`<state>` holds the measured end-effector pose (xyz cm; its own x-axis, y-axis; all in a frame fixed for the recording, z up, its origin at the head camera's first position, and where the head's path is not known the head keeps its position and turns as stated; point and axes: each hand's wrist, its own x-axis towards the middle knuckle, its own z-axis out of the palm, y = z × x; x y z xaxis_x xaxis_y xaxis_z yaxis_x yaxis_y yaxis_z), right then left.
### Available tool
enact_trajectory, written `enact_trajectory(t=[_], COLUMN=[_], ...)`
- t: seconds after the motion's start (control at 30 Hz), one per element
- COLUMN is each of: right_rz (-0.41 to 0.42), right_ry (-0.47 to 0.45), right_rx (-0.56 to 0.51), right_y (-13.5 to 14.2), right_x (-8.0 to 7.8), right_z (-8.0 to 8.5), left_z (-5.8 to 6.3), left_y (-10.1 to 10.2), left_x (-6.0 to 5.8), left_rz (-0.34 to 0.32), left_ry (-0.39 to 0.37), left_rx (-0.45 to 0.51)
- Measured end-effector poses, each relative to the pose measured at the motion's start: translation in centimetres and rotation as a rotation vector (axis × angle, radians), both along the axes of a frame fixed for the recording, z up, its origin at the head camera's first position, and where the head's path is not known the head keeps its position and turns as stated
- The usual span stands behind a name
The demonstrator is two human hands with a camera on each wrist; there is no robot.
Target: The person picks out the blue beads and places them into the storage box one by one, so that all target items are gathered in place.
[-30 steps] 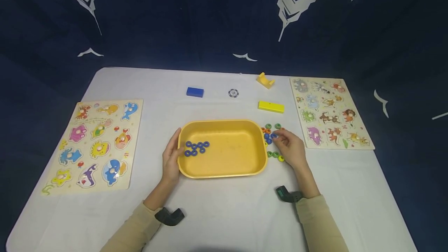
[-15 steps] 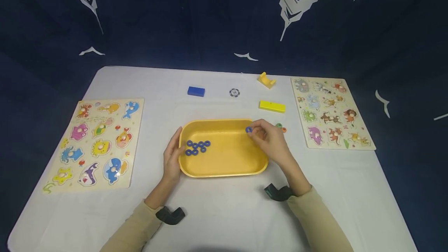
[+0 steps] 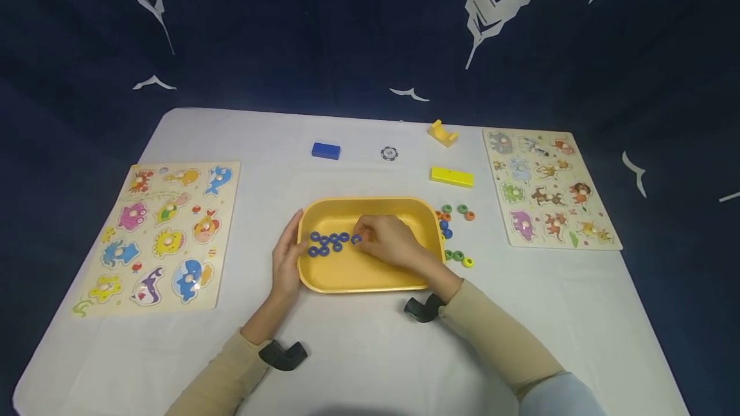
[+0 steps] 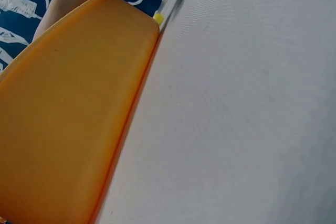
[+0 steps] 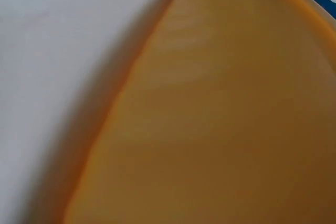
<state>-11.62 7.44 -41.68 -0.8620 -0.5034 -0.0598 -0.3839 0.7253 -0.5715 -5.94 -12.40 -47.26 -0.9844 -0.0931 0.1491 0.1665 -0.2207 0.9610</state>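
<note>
A yellow tray (image 3: 376,281) sits mid-table in the head view. At its left end my left hand (image 3: 286,262) grips the wall, thumb over the rim. Several blue ring beads (image 3: 324,240) lie in the left part of the tray. Just right of them, my right hand (image 3: 388,240) pinches another blue bead (image 3: 356,239) low over the tray floor. Outside the tray's right end is a loose group of green, orange, blue and yellow beads (image 3: 458,255). Both wrist views show mostly the tray's outer wall (image 4: 79,103); the fingers are hidden there.
Animal puzzle boards lie at left (image 3: 156,236) and right (image 3: 549,191). Behind the tray are a blue block (image 3: 326,151), a poker chip (image 3: 390,153), a yellow block (image 3: 451,177) and a curved yellow block (image 3: 442,133). A dark curtain (image 3: 324,31) hangs behind the table.
My right hand has carried a blue bead from the group outside the tray, over the right rim, leftward to the beads inside. My left hand stays on the tray.
</note>
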Motion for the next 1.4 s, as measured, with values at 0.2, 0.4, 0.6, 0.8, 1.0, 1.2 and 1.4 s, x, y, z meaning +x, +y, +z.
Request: enact_trajectory(t=[0.2,0.4,0.6,0.8,1.0,1.2,1.4], right_rz=[0.045,0.024,0.01,-0.123,-0.3,-0.497,-0.522], right_ry=[0.008,0.013,0.073,0.147,0.222,0.161,0.093], right_rx=[0.071,0.027,-0.28,-0.516,-0.604,-0.519,-0.45], right_y=[-1.6,-1.3,2.2,7.7,13.8,15.8,15.8], right_x=[0.0,0.4,1.3,2.3,1.5,1.5,1.4], right_z=[-0.3,0.0,0.9,3.1,-1.5,-4.4,-5.1], left_z=[0.0,0.2,1.8,2.4,2.4,2.5,2.6], left_y=[-0.1,0.0,0.5,0.6,0.5,0.6,0.6], left_x=[-0.1,0.0,0.5,0.7,0.7,0.8,0.8], left_rz=[0.008,0.001,-0.014,-0.005,-0.001,-0.002,0.0], left_ry=[0.011,-0.017,-0.04,-0.053,-0.06,-0.059,-0.053], left_rx=[0.005,0.005,-0.027,-0.042,-0.045,-0.032,-0.041])
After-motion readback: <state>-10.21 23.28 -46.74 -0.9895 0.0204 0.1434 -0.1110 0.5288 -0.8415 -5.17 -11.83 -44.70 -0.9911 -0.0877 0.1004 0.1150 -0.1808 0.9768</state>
